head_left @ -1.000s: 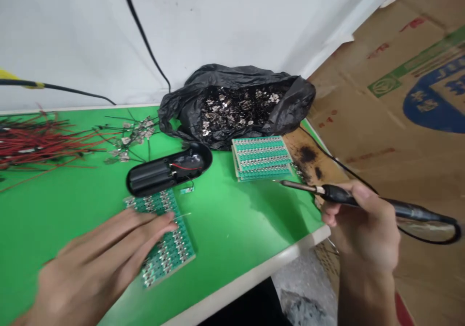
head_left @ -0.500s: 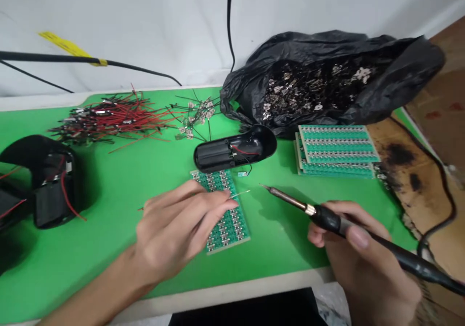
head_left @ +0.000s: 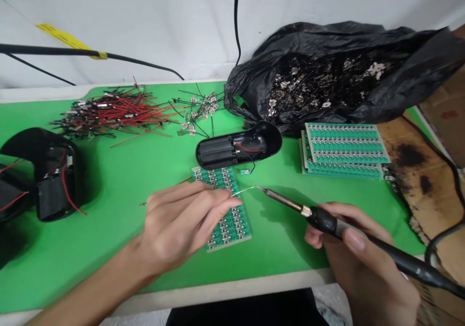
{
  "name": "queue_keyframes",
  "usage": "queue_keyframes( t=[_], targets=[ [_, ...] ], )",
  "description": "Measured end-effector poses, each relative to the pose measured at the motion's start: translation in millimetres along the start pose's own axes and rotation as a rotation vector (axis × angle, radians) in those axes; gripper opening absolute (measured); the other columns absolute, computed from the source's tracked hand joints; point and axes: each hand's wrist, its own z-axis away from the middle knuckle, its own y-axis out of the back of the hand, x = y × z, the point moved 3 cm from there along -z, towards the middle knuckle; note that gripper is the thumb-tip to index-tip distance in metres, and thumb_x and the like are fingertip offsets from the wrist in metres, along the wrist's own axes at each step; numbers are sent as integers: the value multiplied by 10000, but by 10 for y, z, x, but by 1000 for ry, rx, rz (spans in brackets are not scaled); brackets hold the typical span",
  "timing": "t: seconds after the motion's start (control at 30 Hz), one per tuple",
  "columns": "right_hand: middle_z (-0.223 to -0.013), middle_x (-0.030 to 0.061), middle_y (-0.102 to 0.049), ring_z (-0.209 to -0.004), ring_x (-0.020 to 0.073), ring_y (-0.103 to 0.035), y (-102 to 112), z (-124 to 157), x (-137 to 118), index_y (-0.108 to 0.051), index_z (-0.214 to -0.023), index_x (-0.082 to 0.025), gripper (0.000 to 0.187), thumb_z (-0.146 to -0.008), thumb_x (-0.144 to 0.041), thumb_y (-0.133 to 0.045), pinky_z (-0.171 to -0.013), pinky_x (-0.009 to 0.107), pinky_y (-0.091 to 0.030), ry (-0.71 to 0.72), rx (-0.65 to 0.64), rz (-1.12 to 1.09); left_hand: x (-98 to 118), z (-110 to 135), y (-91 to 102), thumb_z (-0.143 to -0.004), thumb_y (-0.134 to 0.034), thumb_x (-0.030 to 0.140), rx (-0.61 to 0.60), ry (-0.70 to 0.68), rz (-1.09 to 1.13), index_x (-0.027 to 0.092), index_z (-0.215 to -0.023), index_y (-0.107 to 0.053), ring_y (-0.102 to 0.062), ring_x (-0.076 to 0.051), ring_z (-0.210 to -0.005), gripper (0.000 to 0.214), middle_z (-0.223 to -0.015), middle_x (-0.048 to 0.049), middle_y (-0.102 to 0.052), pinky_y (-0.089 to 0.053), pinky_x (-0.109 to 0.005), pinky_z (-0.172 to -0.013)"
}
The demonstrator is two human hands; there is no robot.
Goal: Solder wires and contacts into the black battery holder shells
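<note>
My left hand [head_left: 181,224] rests over a green circuit board panel [head_left: 232,224] and pinches a thin solder wire [head_left: 244,190] whose end sticks out to the right. My right hand [head_left: 359,258] grips a black soldering iron [head_left: 327,222]; its metal tip [head_left: 259,189] meets the end of the wire, just above the green table [head_left: 127,180]. A black oval battery case [head_left: 238,147] with a red wire inside lies open just behind the panel, and a tiny board [head_left: 245,172] sits beside it.
A black bag of metal contacts [head_left: 327,84] lies at the back right, a stack of green board panels [head_left: 343,149] in front of it. Red and black wires [head_left: 109,110] pile at the back left. More black cases [head_left: 43,176] sit far left. Scorched cardboard [head_left: 417,171] covers the right edge.
The view swung left, bringing the wire pile and left cases into sight. My right hand brought the iron in from the right until its tip reached the solder wire held by my left hand.
</note>
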Motion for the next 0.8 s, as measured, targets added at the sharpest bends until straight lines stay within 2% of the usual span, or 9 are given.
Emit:
queue_keyframes(
  t=[0.27,0.8],
  targets=[
    [-759,41,-841,-636,155,-797,-49,-26,-13,-916,-1077,-273,251,-930,-474,-886,-632,198,-662,0,-55,-67,-9,7,-18,-1029,-780,187,25,-5,-4,159,-1036,-720,-770,-119,-690,67,-839,-2,-815,-629,-265,-640],
    [-808,38,-842,-681,148,-791,19,-1,37,-900,-1154,-280,240,-993,-441,-825,-651,208,-668,17,-112,-82,-9,19,-30,-1025,-776,153,4,-5,-26,146,-1045,-721,-760,-125,-701,58,-833,-13,-812,-597,-286,-617]
  ],
)
